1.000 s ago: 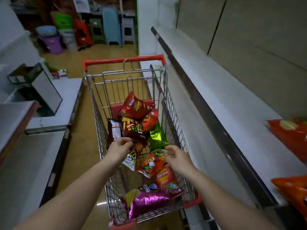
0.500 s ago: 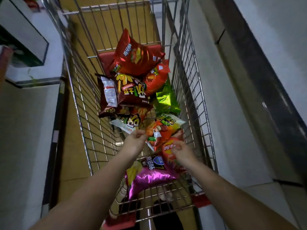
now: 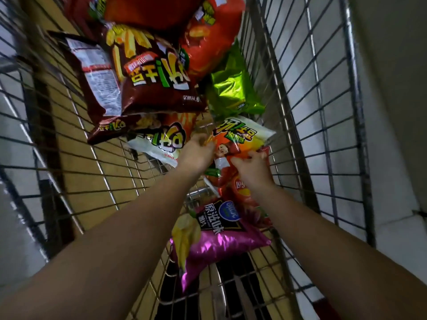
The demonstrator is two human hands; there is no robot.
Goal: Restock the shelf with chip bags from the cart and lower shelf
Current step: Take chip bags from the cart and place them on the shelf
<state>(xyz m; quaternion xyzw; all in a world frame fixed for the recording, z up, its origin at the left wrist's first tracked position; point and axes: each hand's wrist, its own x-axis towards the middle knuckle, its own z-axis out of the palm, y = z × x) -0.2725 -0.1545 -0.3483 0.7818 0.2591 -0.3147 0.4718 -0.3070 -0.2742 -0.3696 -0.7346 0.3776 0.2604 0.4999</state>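
Your left hand (image 3: 196, 153) and right hand (image 3: 253, 166) both pinch the orange-and-white chip bag (image 3: 240, 142), which lies between your fingers.

Head camera looks steeply down, close into the wire cart (image 3: 312, 93).

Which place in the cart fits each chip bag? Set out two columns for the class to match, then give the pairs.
Things:
1. magenta bag
2. green foil bag
3. dark brown fries bag
4. orange and white cartoon bag

Places:
A. between the left hand and the right hand
B. nearest the camera
C. against the right cart wall
D. left of the green bag

Pairs: 1-B, 2-C, 3-D, 4-A
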